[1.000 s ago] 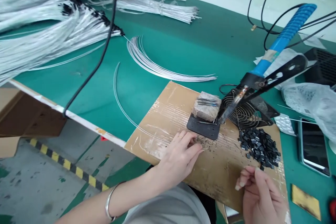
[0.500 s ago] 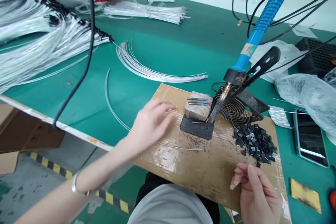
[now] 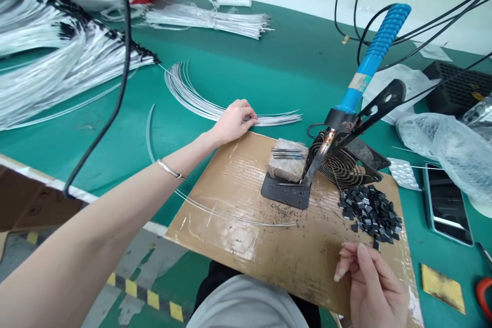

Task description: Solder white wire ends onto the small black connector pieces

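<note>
Left hand (image 3: 235, 123) at the wires (image 3: 277, 120), just past the far edge of the cardboard (image 3: 292, 261). Palm down, thumb and fingertips drawn in, touching the bundle. Clamped on one strand, several or none: cannot tell, tips partly hidden.

Wires on the green table (image 3: 307, 82), right under those fingers. Long axis a shallow arc: steep at the left end, then flat, left to right across the view. Contact on the flat stretch; straight ends out beyond the fingertips to the right, bend off to the left. Forearm in from near left, slantwise to that axis, over a loose strand (image 3: 265, 224). Key relation, as judged: hand across the wires, not along.

Nearer hand: left, clearly. Right hand (image 3: 376, 284) well apart, at the near right of the cardboard, beside the black tabs (image 3: 371, 212). Fingers curled, thumb close by the forefinger; anything between, cannot tell. Iron (image 3: 355, 89) between right hand and wires.
</note>
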### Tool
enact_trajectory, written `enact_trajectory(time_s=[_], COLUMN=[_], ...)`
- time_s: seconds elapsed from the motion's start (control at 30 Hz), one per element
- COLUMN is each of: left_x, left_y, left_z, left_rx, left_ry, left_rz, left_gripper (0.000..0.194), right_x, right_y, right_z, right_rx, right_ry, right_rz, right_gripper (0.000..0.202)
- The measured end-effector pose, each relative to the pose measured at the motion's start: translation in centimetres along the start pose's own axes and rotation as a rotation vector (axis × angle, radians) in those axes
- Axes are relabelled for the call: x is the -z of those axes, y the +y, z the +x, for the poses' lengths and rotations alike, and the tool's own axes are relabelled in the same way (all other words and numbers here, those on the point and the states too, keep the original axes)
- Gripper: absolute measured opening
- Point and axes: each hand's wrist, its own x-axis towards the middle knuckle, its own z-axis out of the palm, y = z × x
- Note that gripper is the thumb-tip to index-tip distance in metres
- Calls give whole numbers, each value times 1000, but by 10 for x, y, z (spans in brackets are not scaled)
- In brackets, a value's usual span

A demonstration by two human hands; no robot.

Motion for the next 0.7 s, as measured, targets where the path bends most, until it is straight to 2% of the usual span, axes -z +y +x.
enact_trajectory(time_s=[0.27,0.37,0.57,0.7], left_x=[28,33,31,47], left_y=[7,10,20,37], left_z=[-8,-11,-16,-32], left_rx=[25,53,83,65], left_ry=[119,115,92,44], left_rz=[-168,-235,-307,-327], left_gripper=[9,7,12,21], right_x=[1,1,2,13], right_y=[2,2,4,11], right_z=[-2,-3,-4,-5], right_rx=[-5,5,15,2], right_ry=[1,8,-1,-36], right_rz=[-15,-20,-53,-74], right_gripper=[29,29,33,30])
